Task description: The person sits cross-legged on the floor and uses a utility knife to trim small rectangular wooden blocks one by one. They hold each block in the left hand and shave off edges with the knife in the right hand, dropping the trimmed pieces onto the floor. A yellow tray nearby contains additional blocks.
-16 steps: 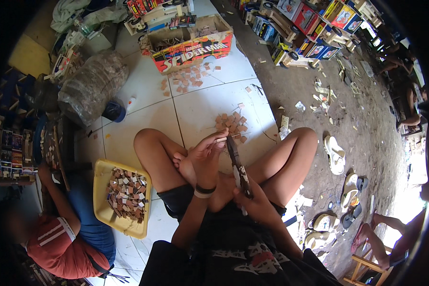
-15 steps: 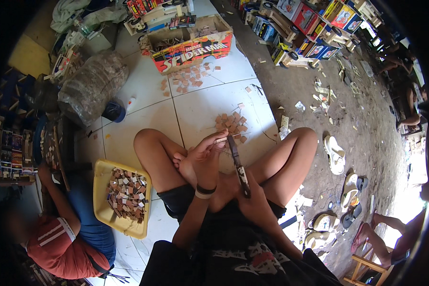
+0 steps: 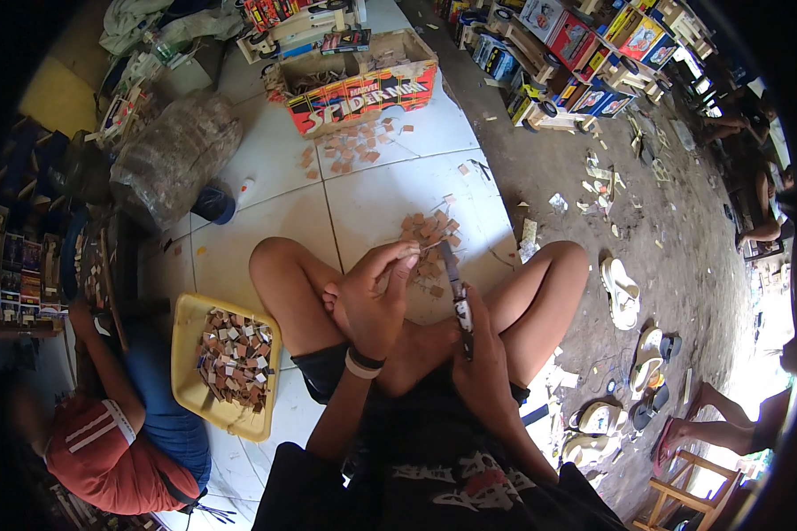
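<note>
We've got our L hand [image 3: 372, 305] w/ thumb & fingers pinched on a sm. thin pc. [image 3: 422, 248], mid-frame; detail too tiny to tell. Our R hand [image 3: 484, 350] is wrapped round the patterned handle of a dark-bladed tool [image 3: 461, 308], its tip near the L fingertips. Just beyond, a pile of brown squares [image 3: 429, 227] on white tiles [image 3: 283, 212]. Lower L of frame: yellow tray [image 3: 189, 385] w/ more squares; upper ctr: cardboard box [image 3: 363, 108].

Cross-legged on the white tiled floor [image 3: 274, 195], the person pinches something tiny in the left hand [image 3: 372, 305] and grips a long, dark tool [image 3: 454, 283] in the right hand [image 3: 484, 354], near brown squares [image 3: 429, 232] by the floor's right edge.
</note>
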{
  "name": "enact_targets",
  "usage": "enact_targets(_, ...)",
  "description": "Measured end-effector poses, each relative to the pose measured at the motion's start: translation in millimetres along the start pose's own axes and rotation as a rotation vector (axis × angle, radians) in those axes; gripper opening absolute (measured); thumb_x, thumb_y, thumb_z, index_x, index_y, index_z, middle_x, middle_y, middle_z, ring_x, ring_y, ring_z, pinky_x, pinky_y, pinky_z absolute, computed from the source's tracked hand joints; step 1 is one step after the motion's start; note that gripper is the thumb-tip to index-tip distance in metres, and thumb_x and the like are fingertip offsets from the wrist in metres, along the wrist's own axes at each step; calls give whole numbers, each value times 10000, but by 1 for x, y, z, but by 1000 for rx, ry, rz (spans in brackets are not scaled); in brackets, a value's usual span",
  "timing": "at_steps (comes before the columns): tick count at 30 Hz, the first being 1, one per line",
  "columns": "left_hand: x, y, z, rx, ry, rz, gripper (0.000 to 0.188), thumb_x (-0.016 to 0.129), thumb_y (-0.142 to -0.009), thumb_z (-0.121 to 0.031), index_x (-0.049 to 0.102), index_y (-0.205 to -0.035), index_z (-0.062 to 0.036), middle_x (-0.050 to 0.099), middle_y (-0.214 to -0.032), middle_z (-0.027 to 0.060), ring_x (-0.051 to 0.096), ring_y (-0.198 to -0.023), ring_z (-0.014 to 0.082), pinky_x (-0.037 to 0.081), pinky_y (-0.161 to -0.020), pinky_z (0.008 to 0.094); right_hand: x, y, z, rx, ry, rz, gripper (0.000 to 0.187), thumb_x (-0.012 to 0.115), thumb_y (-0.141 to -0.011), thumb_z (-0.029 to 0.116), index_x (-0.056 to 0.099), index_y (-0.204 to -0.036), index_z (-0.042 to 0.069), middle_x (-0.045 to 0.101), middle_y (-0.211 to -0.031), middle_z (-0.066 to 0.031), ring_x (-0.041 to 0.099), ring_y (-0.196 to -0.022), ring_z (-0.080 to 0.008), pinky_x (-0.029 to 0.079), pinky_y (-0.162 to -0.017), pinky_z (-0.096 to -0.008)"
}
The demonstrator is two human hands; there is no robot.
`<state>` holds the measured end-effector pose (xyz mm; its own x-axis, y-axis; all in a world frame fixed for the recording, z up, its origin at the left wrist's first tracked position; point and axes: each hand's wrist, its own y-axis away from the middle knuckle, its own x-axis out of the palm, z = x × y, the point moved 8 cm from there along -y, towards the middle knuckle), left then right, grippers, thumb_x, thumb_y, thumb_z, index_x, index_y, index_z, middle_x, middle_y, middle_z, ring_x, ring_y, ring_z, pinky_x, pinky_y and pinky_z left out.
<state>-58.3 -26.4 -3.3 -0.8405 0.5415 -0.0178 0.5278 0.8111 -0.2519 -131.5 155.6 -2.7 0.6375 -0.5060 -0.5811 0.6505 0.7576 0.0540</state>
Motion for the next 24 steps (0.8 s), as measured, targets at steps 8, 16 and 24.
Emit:
enact_targets(8, -16, -17, 4, -246, 199, 75, 262, 689, -1065, -91, 711, -1273, 67, 771, -1033, 101, 738, -952, 131, 613, -878, 273, -13, -1, 7, -176, -101, 107, 803, 603, -970, -105, 310, -1684, 112, 524, -1558, -260, 560, -1377, -463, 466, -1123, -500)
enact_targets(16, -13, -13, -1, -303, 194, 119, 283, 718, -1055, -137, 733, -1247, 70, 780, -1018, 93, 743, -930, 122, 605, -845, 253, -11, 1, 9, -154, -165, 160, 753, 612, -1005, -58, 325, -1680, 109, 538, -1534, -280, 553, -1387, -466, 456, -1135, -500)
enact_targets(24, -12, -14, -4, -297, 172, 147, 282, 731, -1046, -138, 737, -1228, 77, 784, -1031, 97, 749, -919, 127, 601, -834, 249, -13, 1, 10, -139, -150, 172, 731, 623, -1014, -35, 336, -1672, 105, 544, -1527, -285, 549, -1391, -474, 453, -1140, -494)
